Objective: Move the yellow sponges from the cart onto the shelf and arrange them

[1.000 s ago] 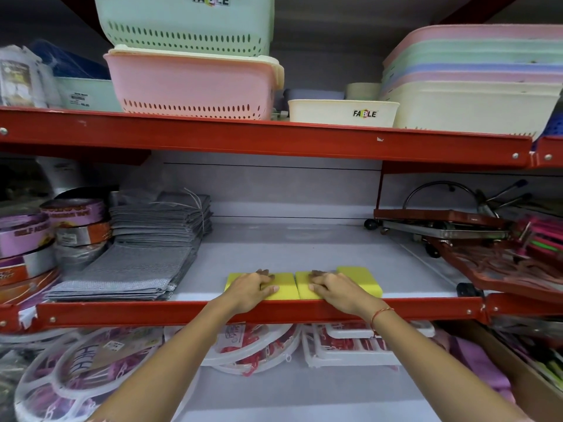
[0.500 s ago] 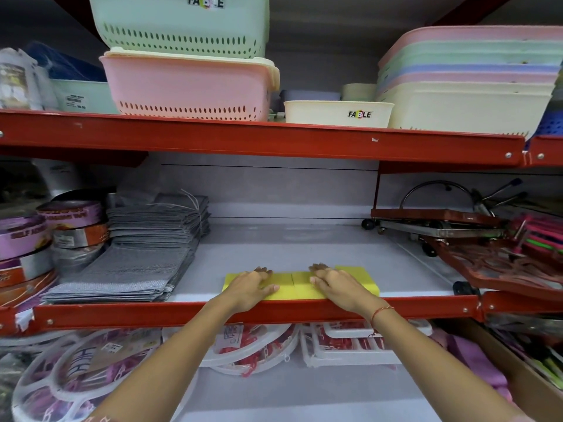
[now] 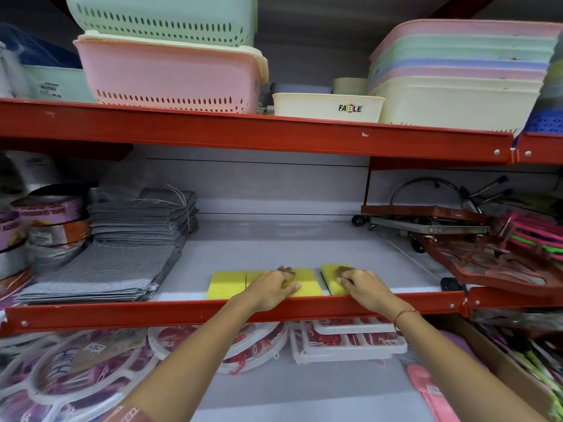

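Yellow sponges [image 3: 228, 284] lie side by side at the front edge of the middle shelf [image 3: 289, 242]. My left hand [image 3: 274, 289] lies on top of them, fingers bent over the sponge furthest right in that group. A further yellow sponge [image 3: 329, 277] lies just to the right, across a narrow gap, its dark scouring layer showing along its left side. My right hand [image 3: 356, 284] presses on it with curled fingers and covers most of it. The cart is out of view.
Stacked grey cloths [image 3: 115, 269] and tape rolls [image 3: 45, 220] fill the shelf's left side. Brown trays and metal racks [image 3: 475, 239] crowd its right side. The red shelf rail [image 3: 122, 315] runs under my wrists. Plastic baskets [image 3: 170, 74] sit on the shelf above.
Half a second ago the sponges formed one closed row; a narrow gap now separates the right sponge from the others. Both hands and the sponges sit slightly further left.
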`<state>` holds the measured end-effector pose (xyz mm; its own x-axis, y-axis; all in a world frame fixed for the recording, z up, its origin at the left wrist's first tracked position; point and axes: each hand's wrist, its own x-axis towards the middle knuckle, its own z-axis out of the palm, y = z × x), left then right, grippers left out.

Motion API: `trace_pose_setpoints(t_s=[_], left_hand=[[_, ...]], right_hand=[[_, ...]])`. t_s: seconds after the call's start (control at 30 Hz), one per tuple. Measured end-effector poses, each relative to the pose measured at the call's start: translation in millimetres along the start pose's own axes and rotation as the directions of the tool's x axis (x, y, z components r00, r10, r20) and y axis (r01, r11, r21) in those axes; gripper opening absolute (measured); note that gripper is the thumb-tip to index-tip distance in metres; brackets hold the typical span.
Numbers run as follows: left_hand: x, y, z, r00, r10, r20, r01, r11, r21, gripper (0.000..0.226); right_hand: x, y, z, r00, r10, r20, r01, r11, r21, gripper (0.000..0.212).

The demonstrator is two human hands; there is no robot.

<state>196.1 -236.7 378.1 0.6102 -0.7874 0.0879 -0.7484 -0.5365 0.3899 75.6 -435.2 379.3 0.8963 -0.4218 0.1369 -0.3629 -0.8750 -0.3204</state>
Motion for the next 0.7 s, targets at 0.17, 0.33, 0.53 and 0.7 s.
trace_pose_setpoints(t_s=[0.17,0.33,0.53,0.7], left_hand=[[-2,-1,3,1.0,-0.015,-0.024,0.015,1.0,-0.021,0.056],[-4,3,3,1.0,-0.017,-0.016,0.016,1.0,-0.012,0.056],[-8,8,1,0.999,-0.038,0.0,0.038,0.999,-0.017,0.059],[-23,13,-6,0.993,-0.047,-0.106,0.04,0.997,-0.066,0.065]], right_hand=[[-5,-9,3,0.993,-0.111,0.031,0.112,0.994,-0.016,0.038],[-7,-16,3,0.989,-0.14,0.046,0.142,0.989,-0.036,0.04],[-9,-25,5,0.992,-0.118,0.049,0.119,0.992,-0.033,0.041],[-17,-38,-3,0.986,-0.136,-0.091,0.141,0.989,0.046,0.045]])
